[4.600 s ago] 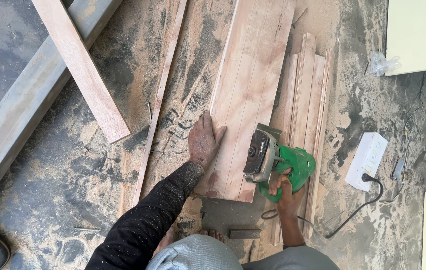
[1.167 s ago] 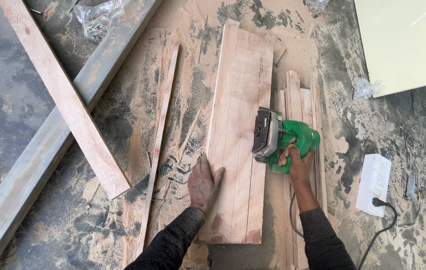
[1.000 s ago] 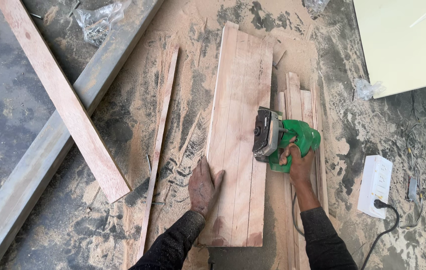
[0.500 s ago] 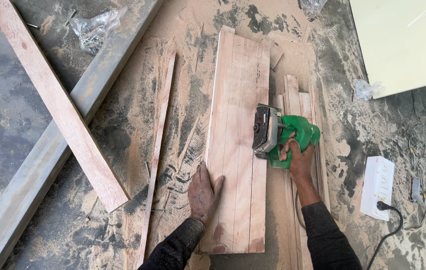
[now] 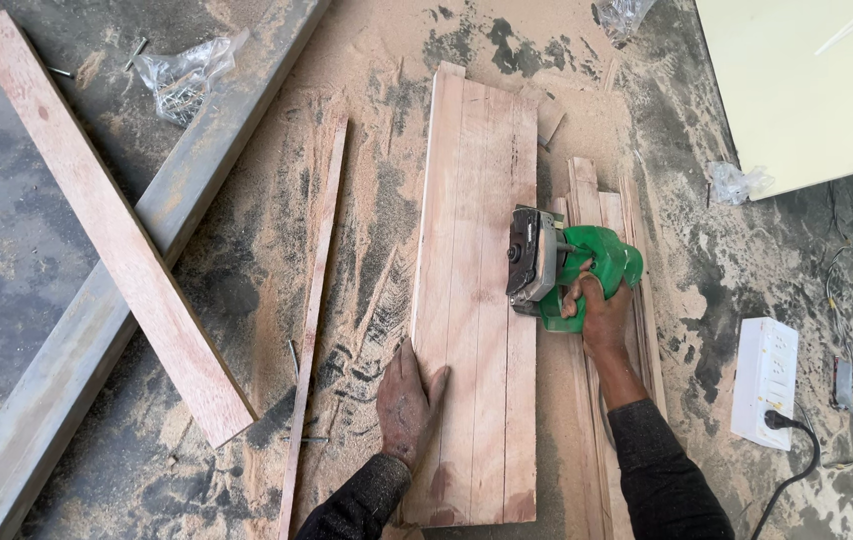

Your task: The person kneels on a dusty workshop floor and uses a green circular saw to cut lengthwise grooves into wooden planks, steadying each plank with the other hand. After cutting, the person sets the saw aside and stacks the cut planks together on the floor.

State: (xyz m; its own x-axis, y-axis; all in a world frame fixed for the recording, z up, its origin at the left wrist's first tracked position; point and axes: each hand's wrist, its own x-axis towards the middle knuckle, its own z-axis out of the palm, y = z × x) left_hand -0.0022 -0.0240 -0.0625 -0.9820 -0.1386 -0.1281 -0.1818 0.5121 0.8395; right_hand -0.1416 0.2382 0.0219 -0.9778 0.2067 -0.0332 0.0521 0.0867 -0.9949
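My right hand (image 5: 602, 312) is clamped around the green circular saw (image 5: 567, 262) at the wide board's (image 5: 475, 300) right edge. Left hand (image 5: 407, 402) lies flat, fingers spread, pressing the board's near-left edge on the sawdusty floor (image 5: 367, 230).

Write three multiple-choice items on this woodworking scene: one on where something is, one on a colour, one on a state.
1. Where does the left hand rest?
A. On the near left edge of the wide board
B. On the white power strip
C. On the plastic bag

2. What colour is the body of the power saw?
A. Red
B. Green
C. Yellow

3. How is the right hand engaged?
A. Open, lying flat on the floor
B. Closed around the saw's handle
C. Pinching a thin strip

Answers:
1 A, the palm lies flat on the wide board by its left edge.
2 B, the housing is bright green beside a grey metal guard.
3 B, the fingers wrap the green handle at the board's right edge.
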